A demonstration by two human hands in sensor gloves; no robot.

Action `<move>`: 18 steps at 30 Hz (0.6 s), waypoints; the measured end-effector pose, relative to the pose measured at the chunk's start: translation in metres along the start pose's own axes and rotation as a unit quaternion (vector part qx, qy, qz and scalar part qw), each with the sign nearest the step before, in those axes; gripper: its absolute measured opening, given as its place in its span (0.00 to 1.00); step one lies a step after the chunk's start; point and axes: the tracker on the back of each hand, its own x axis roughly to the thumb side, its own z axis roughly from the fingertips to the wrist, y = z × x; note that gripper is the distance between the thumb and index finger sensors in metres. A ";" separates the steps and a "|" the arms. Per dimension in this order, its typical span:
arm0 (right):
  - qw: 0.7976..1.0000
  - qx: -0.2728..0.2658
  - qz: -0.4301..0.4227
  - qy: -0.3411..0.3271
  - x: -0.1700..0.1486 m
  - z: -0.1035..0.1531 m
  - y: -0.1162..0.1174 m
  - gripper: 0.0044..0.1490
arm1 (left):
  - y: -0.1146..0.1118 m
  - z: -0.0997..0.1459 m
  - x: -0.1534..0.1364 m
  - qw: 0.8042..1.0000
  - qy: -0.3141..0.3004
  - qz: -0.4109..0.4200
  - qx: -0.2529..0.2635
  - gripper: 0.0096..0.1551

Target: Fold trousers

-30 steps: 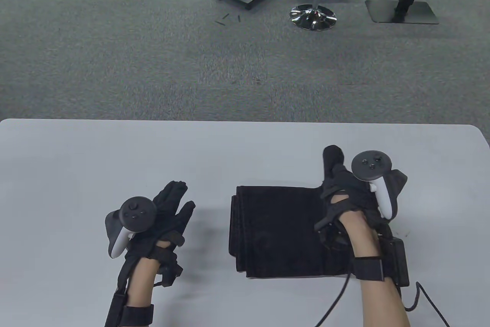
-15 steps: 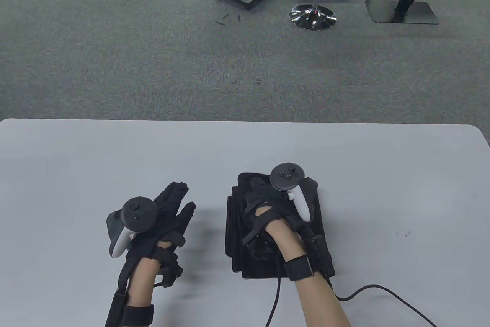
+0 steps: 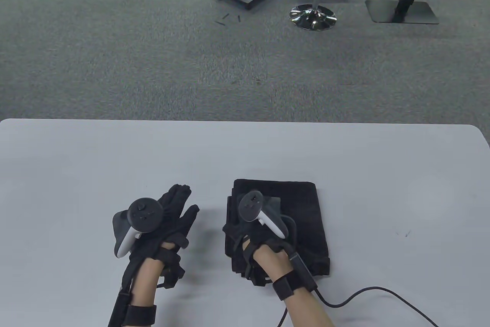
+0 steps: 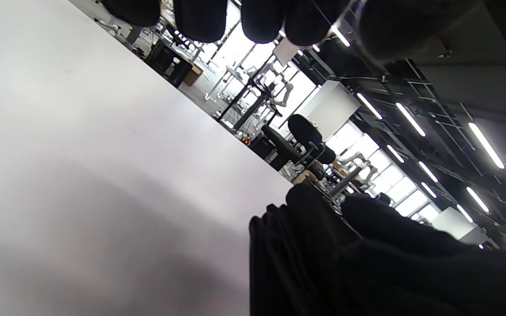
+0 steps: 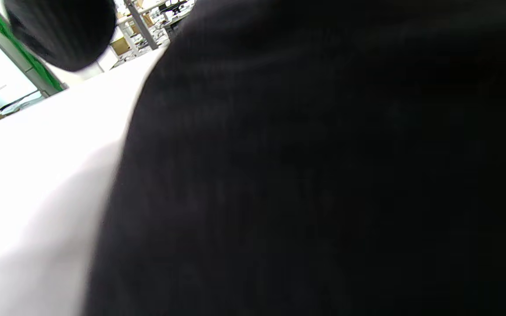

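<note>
The black trousers (image 3: 302,219) lie folded into a compact rectangle on the white table (image 3: 115,151), right of centre near the front. My right hand (image 3: 238,225) rests palm down on the bundle's left edge; its fingers are hidden under the tracker. In the right wrist view the black fabric (image 5: 323,175) fills most of the frame, with one fingertip (image 5: 59,35) at the top left. My left hand (image 3: 180,202) lies open and empty on the table just left of the trousers, fingers stretched out. The left wrist view shows its fingertips (image 4: 200,17) and the bundle's layered edge (image 4: 288,263).
A black cable (image 3: 363,292) runs from my right wrist across the table's front right. Beyond the table's far edge is grey carpet with stands and stool bases (image 3: 312,17).
My right hand swept from the trousers' right end over to the left edge, taking the right half with it. The bundle is now about half as wide. The left hand barely moved.
</note>
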 end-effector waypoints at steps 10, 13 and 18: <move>0.999 0.037 0.038 0.004 0.004 -0.023 0.042 0.53 | -0.010 -0.002 -0.009 1.000 0.019 -0.013 -0.011 0.41; 0.999 0.040 0.029 0.003 0.001 -0.022 0.041 0.52 | -0.014 -0.004 -0.010 0.999 0.023 -0.026 -0.016 0.41; 0.999 0.040 0.023 0.006 -0.007 -0.023 0.037 0.52 | -0.022 -0.005 -0.014 0.998 0.032 -0.043 -0.025 0.41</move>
